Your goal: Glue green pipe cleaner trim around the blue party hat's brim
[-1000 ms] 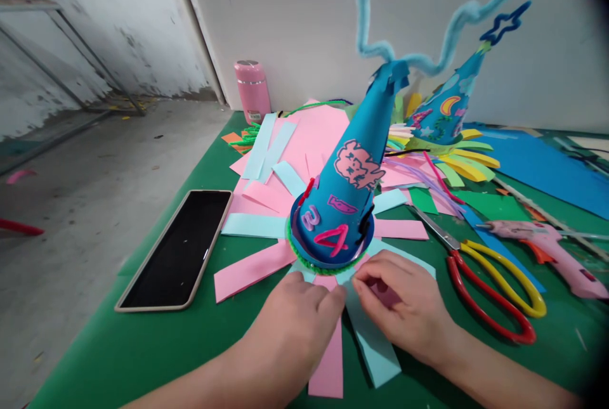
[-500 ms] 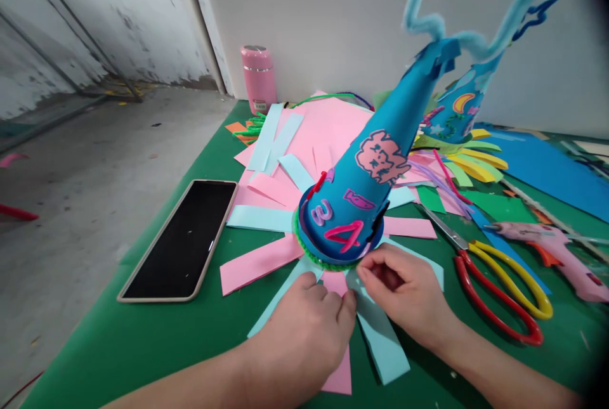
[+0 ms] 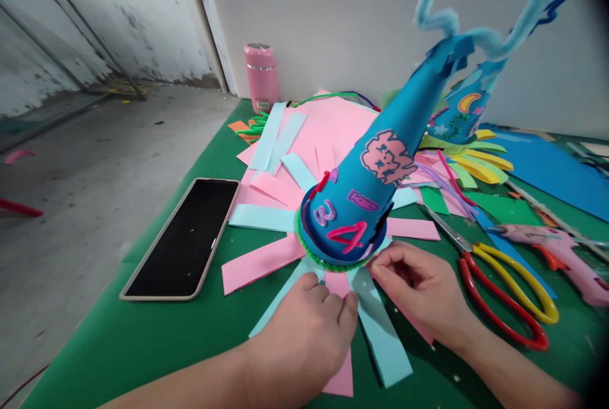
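Note:
A blue paper cone hat [image 3: 375,187] leans to the right, its round base edged with green pipe cleaner [image 3: 328,263]. Pink and light blue paper strips fan out around that base. My left hand [image 3: 309,326] is closed over the front pink strip [image 3: 340,377], fingers curled and pressed down just below the rim. At the front right of the rim, my right hand [image 3: 419,288] has thumb and fingertips pinched together on another pink strip [image 3: 409,314], partly hidden beneath the hand. A light blue strip [image 3: 383,339] lies between my hands.
A phone [image 3: 183,238] lies left of the hat. Scissors [image 3: 504,288] and a pink glue gun [image 3: 561,250] are on the right. Behind stand a pink bottle [image 3: 262,79] and a second blue cone hat [image 3: 464,108]. Pink sheets [image 3: 323,123] cover the table's back.
My right hand has shifted slightly right along the rim, and a pink strip now shows beneath it. My left hand stays in place. The view has moved slightly.

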